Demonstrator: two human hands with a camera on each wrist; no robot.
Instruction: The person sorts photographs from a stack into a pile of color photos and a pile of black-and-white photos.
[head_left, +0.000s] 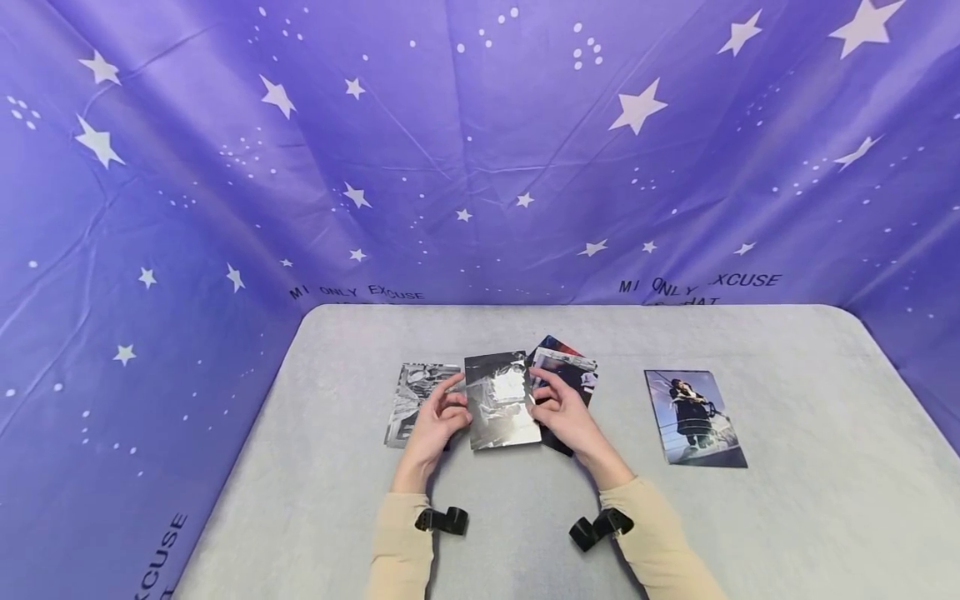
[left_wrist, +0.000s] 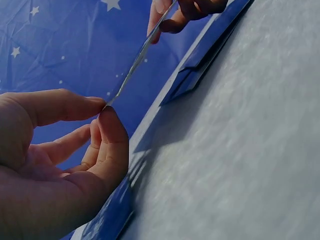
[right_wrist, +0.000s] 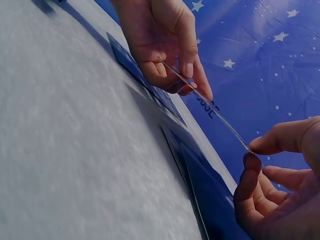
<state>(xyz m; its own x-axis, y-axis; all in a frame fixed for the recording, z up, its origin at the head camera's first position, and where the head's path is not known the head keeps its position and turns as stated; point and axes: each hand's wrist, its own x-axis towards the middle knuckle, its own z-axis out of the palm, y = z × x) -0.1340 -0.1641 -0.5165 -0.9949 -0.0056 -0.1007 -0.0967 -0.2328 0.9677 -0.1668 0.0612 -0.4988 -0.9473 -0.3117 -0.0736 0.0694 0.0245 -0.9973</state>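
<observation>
You've got the photo (head_left: 501, 400) pinched by its two side edges, lifted off the table (head_left: 787, 517) in front of you. Left hand (head_left: 433, 427) nips the left edge between thumb and fingertips; right hand (head_left: 564, 412) does the same on the right, with the other fingers loosely curled. In the wrist views the photo (left_wrist: 142, 52) shows edge-on as a thin, slightly bowed sheet (right_wrist: 210, 105), so press inward any harder and I'd say it may kink or crease. The grip is only fingertip-deep on a glossy face, so it could slip and drop onto the prints below, and fingertips on that shine could leave smudges.

The photo itself is a glossy black-and-white rectangle, catching a bright glare. Under your left hand lies a second monochrome print (head_left: 411, 402), flat. Under your right, a small dark stack (head_left: 566, 367), fanned and overlapping. Well apart to the right sits a colour print (head_left: 693, 417). The table looks soft, grey and felt-like; starry purple cloth (head_left: 480, 150), creased, walls it in.
</observation>
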